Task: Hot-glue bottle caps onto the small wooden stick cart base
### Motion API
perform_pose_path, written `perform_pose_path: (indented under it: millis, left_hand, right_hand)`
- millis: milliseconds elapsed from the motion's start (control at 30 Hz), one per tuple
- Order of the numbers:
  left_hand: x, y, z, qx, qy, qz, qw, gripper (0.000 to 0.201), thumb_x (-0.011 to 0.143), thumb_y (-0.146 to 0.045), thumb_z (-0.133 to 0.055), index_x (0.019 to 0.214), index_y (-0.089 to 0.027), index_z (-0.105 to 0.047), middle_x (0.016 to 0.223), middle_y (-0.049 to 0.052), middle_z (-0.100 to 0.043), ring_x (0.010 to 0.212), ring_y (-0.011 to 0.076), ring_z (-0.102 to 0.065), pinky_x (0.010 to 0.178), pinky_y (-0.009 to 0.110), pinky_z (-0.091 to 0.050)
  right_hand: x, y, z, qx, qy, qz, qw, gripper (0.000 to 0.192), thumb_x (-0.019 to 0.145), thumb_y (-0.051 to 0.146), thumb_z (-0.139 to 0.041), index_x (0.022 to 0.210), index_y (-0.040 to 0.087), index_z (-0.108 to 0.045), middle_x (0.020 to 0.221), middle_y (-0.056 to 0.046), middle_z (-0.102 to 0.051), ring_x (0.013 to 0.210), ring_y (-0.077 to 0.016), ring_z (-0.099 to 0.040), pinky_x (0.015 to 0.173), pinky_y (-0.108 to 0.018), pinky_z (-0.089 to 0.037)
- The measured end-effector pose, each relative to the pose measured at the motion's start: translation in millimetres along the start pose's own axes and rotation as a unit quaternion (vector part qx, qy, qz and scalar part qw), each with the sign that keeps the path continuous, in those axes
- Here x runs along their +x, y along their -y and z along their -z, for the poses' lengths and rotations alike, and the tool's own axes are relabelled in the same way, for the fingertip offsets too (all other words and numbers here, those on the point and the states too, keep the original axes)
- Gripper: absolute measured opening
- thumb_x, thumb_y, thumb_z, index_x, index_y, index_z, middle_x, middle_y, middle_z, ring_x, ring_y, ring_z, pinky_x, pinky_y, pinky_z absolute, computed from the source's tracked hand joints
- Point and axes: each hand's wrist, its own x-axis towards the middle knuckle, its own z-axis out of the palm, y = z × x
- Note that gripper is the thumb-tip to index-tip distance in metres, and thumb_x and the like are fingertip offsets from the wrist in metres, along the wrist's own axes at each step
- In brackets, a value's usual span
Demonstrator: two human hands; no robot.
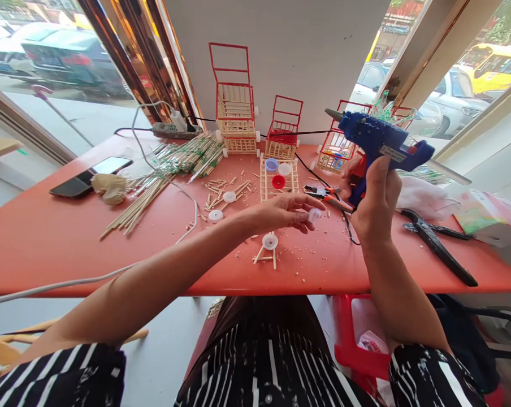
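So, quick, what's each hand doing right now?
Left hand: closed lightly, a small clear cap at its fingertips.
Right hand: closed around the blue glue gun.

Table (332, 271), back left — power strip (162, 130) behind wooden sticks (141, 206) | back centre: stick carts (238, 135) before wall (276, 45) | middle: three caps (278, 181) on stick frame (263, 183) | right: pliers (440, 246) before plastic bag (423, 198) | above table — glue gun (372, 135) in right hand (374, 198)

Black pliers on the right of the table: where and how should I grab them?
I'd grip the black pliers by the thick nearer handle, coming from the near right: they lie flat, and that handle slants toward the front edge of the table. The right hand holds the blue glue gun, so free it first.
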Motion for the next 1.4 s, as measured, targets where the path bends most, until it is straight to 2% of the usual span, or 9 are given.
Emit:
perform_pose_path:
  millis: [100,267,467,633,733,867,1033,1200,1400]
  left_hand:
    - [-8,0,-0.4,-0.013,-0.019,0.004,1.000,0.029,0.093,-0.021,-0.074,0.122,-0.016,-0.073,0.107,0.011,-0.074,0.088,0.0156,-0.076,0.080,0.030,-0.064]
    - [-2,6,-14.2,0.138,-0.100,-0.006,0.985,0.033,0.090,-0.007,-0.066,0.122,-0.012,-0.073,0.093,0.005,-0.073,0.068,0.0101,-0.071,0.070,0.026,-0.062]
    - [-8,3,-21.7,0.314,-0.188,-0.090,0.926,0.037,0.086,-0.004,-0.064,0.117,-0.017,-0.078,0.116,0.009,-0.078,0.086,0.0145,-0.073,0.081,0.030,-0.062]
    - [-32,-7,3.0,0.300,-0.304,-0.123,0.896,0.020,0.089,-0.013,-0.066,0.100,-0.019,-0.082,0.105,0.007,-0.081,0.092,0.0168,-0.073,0.080,0.028,-0.059]
    - [-52,-12,26.6,0.269,-0.402,-0.099,0.870,0.016,0.086,-0.016,-0.068,0.093,-0.018,-0.082,0.093,0.006,-0.080,0.074,0.0137,-0.068,0.069,0.025,-0.055]
    - [-85,-13,60.9,0.239,-0.522,-0.068,0.816,0.018,0.082,-0.016,-0.066,0.090,-0.018,-0.081,0.078,0.001,-0.074,0.062,0.0105,-0.060,0.061,0.022,-0.048]
    - [-123,-12,97.7,0.213,-0.624,-0.076,0.748,0.021,0.081,-0.012,-0.064,0.092,-0.018,-0.080,0.072,-0.003,-0.068,0.063,0.0095,-0.056,0.063,0.022,-0.046]
    - [-137,-6,114.4,0.258,-0.653,-0.082,0.707,0.024,0.082,-0.011,-0.064,0.097,-0.020,-0.080,0.082,-0.003,-0.073,0.069,0.0100,-0.058,0.070,0.023,-0.048]
    - [-130,6,103.3,0.356,-0.624,-0.049,0.694,0.022,0.083,-0.014,-0.061,0.091,-0.021,-0.080,0.097,0.002,-0.079,0.078,0.0137,-0.068,0.074,0.024,-0.053]
  right_hand:
    - [0,-4,-1,0.008,0.009,-0.002,1.000,0.052,0.102,0.072,-0.051,0.081,0.027,-0.065,0.078,-0.004,-0.060,0.062,-0.0176,-0.059,0.051,-0.036,-0.035]
    - [1,-8,-2,0.007,0.006,-0.013,1.000,0.052,0.098,0.077,-0.054,0.084,0.028,-0.066,0.083,-0.006,-0.066,0.067,-0.0200,-0.065,0.050,-0.036,-0.036]
    - [4,-9,0,-0.008,0.014,-0.013,1.000,0.055,0.097,0.080,-0.051,0.083,0.028,-0.062,0.083,-0.007,-0.067,0.067,-0.0210,-0.066,0.048,-0.036,-0.036]
    - [6,-8,1,-0.003,0.011,-0.007,1.000,0.052,0.099,0.076,-0.051,0.080,0.028,-0.056,0.087,-0.007,-0.069,0.059,-0.0170,-0.059,0.050,-0.037,-0.039]
    - [7,-8,2,0.019,-0.006,-0.009,1.000,0.048,0.099,0.072,-0.056,0.083,0.028,-0.062,0.087,-0.006,-0.070,0.054,-0.0143,-0.054,0.048,-0.035,-0.037]
    - [10,-11,3,0.041,-0.024,-0.021,0.999,0.045,0.096,0.070,-0.063,0.083,0.026,-0.063,0.084,-0.004,-0.069,0.057,-0.0146,-0.057,0.046,-0.033,-0.034]
    - [15,-18,7,0.050,-0.023,-0.042,0.998,0.048,0.091,0.072,-0.068,0.081,0.026,-0.062,0.076,-0.005,-0.065,0.060,-0.0174,-0.060,0.045,-0.034,-0.030]
    - [17,-19,8,0.076,-0.034,-0.042,0.996,0.047,0.088,0.069,-0.075,0.082,0.023,-0.065,0.078,-0.005,-0.061,0.054,-0.0114,-0.050,0.045,-0.034,-0.027]
    - [17,-13,6,0.060,-0.046,-0.033,0.997,0.054,0.089,0.072,-0.069,0.083,0.019,-0.067,0.075,-0.001,-0.061,0.052,-0.0085,-0.046,0.044,-0.029,-0.027]
